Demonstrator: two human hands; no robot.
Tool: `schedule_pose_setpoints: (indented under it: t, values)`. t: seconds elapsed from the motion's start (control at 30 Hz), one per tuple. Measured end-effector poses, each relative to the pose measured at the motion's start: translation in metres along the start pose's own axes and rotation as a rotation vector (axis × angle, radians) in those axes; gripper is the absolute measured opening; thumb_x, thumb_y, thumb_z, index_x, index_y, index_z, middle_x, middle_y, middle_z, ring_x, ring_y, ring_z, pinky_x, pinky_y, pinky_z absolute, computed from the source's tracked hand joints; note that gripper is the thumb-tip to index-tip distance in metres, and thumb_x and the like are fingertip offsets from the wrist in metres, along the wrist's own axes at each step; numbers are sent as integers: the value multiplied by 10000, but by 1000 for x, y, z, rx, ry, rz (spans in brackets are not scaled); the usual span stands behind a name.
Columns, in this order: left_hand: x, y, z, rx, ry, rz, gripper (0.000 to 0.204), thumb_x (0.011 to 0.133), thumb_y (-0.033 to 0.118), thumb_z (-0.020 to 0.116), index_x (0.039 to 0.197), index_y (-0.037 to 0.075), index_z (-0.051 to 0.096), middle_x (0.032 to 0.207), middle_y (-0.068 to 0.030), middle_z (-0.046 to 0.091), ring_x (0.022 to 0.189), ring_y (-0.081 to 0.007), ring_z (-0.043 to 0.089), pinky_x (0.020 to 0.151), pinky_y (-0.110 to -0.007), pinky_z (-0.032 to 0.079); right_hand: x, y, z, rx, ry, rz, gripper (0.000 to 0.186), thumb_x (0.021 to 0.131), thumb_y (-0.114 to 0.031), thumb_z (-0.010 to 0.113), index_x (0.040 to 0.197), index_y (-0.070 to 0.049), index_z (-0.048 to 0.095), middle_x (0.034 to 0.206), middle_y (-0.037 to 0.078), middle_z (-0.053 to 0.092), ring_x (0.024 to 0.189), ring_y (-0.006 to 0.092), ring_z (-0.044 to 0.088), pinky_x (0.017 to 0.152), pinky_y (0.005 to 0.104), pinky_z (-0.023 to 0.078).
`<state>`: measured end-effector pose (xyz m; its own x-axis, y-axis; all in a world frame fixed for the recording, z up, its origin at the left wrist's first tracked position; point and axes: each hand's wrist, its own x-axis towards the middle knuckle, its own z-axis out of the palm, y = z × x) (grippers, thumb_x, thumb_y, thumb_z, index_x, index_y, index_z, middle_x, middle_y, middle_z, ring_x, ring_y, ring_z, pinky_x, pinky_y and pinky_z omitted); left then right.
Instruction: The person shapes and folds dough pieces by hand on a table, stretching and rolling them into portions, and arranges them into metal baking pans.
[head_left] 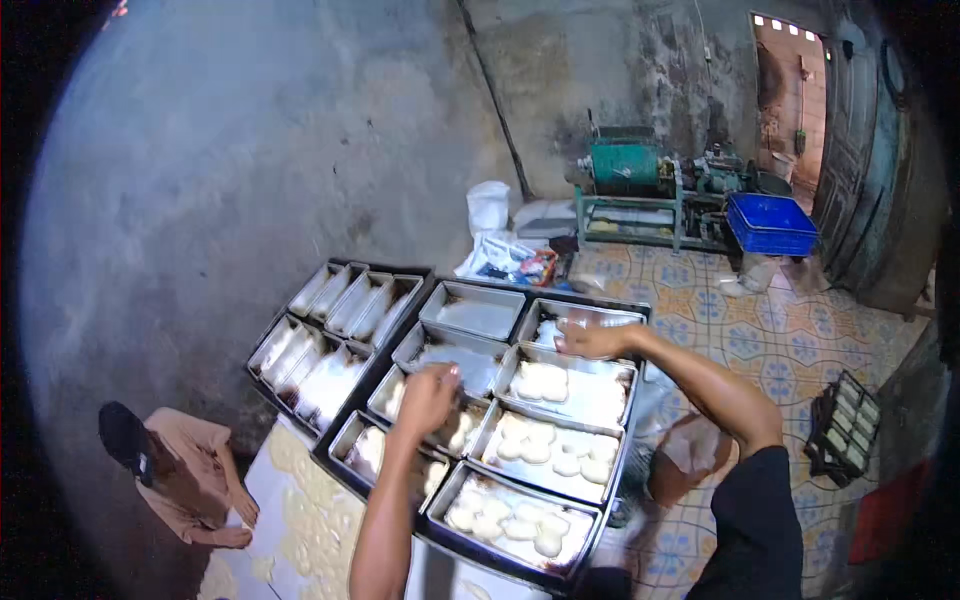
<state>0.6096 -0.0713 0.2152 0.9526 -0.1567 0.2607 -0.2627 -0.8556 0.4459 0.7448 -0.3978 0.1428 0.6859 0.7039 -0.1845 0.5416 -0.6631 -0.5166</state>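
Observation:
Metal loaf tins (470, 318) stand in rows in dark frames, some with pale flattened dough pieces (542, 382) inside. My left hand (428, 400) is over the middle-left tins, fingers curled closed; what they hold, if anything, is hidden. Above the far-right tin (633, 318) my right hand (597, 341) reaches in from the right, fingers bent and a little apart beside a pale patch in the tin. Nearer tins hold dough pieces (545, 528) in clusters. A second set of tins (355, 305) at the left looks bare inside, with brown-stained walls.
A co-worker (185, 470) is at the left by a pale table (268, 500) spread with dough pieces (312, 520). A green machine (625, 165) and a blue crate (770, 225) stand by the far wall. More tins (848, 425) lie on the tiled floor (740, 340) at right.

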Motion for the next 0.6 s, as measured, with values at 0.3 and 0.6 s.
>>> schedule_pose_setpoints:
  t: [0.3, 0.6]
  values:
    - [77, -7, 45, 648, -451, -357, 689, 908, 607, 354, 1397, 127, 432, 1482, -153, 342, 1325, -385, 380, 1099, -517, 258, -8, -16, -8, -78, -145, -36, 911, 892, -721, 90, 1494, -38, 95, 1561, 186, 25, 1447, 315, -37, 1165, 498, 9]
    - [40, -13, 14, -81, -273, 3, 322, 778, 315, 650, 897, 20, 701, 812, -189, 683, 708, -297, 650, 657, -425, 492, -1, -28, -2, 15, -50, 37, 809, 960, -609, 207, 1485, -2, 110, 1557, 196, 72, 1451, 292, 21, 1175, 376, 61]
